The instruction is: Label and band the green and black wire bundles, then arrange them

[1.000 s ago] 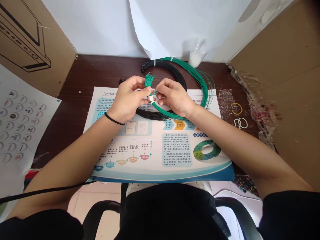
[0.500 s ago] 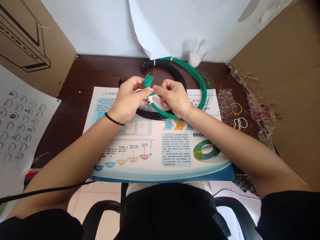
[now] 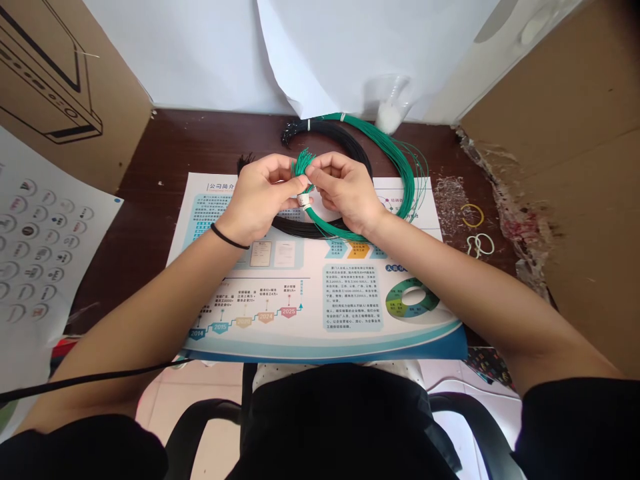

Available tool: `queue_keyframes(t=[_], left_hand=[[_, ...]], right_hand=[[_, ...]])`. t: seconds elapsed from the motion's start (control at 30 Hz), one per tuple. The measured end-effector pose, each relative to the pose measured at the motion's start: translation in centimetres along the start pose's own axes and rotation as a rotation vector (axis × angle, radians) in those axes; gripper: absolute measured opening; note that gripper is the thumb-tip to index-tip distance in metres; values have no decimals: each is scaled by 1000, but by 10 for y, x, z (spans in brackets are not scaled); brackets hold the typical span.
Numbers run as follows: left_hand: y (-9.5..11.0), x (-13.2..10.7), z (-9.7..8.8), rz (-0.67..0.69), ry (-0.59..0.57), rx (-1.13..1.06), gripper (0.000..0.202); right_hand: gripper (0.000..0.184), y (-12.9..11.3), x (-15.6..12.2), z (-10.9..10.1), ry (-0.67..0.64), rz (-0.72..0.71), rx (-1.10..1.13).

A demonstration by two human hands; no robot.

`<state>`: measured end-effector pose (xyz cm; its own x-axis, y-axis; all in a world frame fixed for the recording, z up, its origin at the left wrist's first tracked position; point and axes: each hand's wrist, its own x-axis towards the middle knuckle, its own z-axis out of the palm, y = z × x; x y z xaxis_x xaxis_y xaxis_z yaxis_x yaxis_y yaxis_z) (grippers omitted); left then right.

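Note:
A coiled bundle of thin green wires (image 3: 406, 175) lies on the table, its near end raised between both hands. My left hand (image 3: 264, 195) is closed round that end, thumb and fingers pinching it just above a white tag (image 3: 303, 200) wrapped round the wires. From the right, my right hand (image 3: 349, 190) pinches at the frayed green tips with thumb and forefinger. The two thumbs almost meet. Partly behind the hands, a coil of black wires (image 3: 350, 141) rests inside the green loop; the hands hide part of it.
Under the wires lies a printed poster (image 3: 270, 293). A clear plastic cup (image 3: 393, 110) with white contents stands at the back. Loose rubber bands (image 3: 481, 244) and a yellow ring (image 3: 473, 215) lie to the right. Cardboard panels (image 3: 565, 167) flank the table.
My right hand has moved slightly up and left, onto the green wire tips. The tagged end has shifted a little to the right; my left hand keeps its hold.

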<state>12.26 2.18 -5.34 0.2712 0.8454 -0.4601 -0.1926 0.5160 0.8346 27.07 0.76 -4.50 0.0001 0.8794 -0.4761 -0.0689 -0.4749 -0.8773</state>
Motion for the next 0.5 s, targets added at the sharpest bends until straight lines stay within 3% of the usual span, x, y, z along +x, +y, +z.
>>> queue_keyframes(t=[0.5], left_hand=[[2,-3,-1,3,-16,-14,15]], right_hand=[[21,2,1,0,33,-18,-16]])
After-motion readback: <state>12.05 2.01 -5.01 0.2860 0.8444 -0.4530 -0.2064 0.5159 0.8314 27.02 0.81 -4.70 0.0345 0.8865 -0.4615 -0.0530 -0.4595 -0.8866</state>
